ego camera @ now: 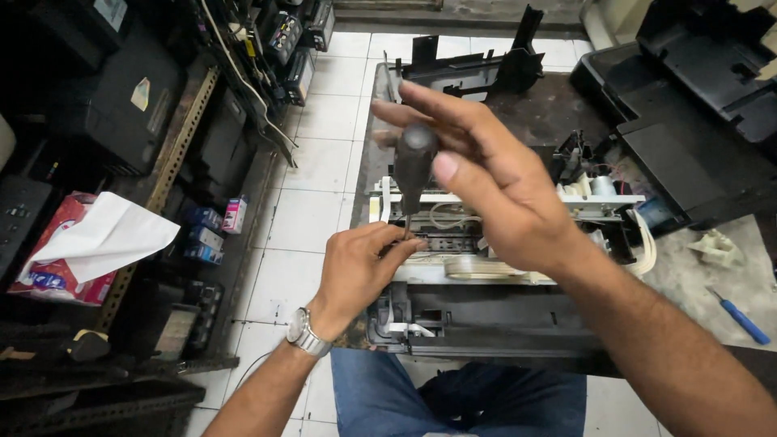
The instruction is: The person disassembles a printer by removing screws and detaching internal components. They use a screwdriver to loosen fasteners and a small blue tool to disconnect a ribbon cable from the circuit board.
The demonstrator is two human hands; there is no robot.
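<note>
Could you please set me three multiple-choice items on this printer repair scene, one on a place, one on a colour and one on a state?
1. Where does the small spare screwdriver lie?
A. on the table, off to the right of the printer
B. on the floor tiles
C. on the shelf at the left

2. What colour is that small screwdriver's handle?
A. red
B. blue
C. yellow

3. How is the right hand placed?
A. flat on the table
B. around the dark handle of an upright screwdriver
C. resting on the knee

Answers: 1 A, it lies on the grey tabletop beside the opened printer. 2 B, the handle is plainly blue. 3 B, its fingers wrap the handle while the left hand pinches near the tip.
</note>
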